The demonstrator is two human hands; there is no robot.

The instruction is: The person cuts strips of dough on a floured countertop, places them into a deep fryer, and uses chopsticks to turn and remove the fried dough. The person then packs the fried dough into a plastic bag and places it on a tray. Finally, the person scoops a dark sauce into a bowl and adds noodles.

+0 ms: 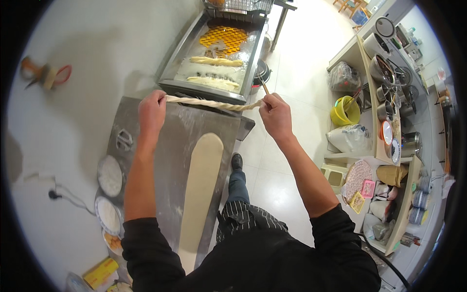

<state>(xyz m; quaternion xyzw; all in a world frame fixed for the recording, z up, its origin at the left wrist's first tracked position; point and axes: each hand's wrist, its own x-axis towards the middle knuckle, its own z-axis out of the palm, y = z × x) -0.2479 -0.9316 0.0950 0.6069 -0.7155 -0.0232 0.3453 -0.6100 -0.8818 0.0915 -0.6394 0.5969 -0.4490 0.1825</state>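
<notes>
A twisted strip of raw dough point(209, 102) is stretched between my two hands, in front of the fryer's near edge. My left hand point(152, 114) is closed around its left end, and my right hand point(276, 116) pinches the right end. Beyond it, two long dough sticks point(216, 62) lie in the bubbling oil of the metal fryer point(168, 63). Below my hands, a long flat slab of dough point(202, 175) rests on the floured metal table point(165, 185). A thin brown stick point(265, 86) shows just behind my right hand; whether I hold it is hidden.
A metal cutter point(124, 140) and a bowl of white powder point(110, 176) sit along the table's left side, by the wall. At the fryer's far end is a wire rack point(241, 5). Shelves with pots point(382, 68) and a yellow bucket point(344, 111) stand on the right.
</notes>
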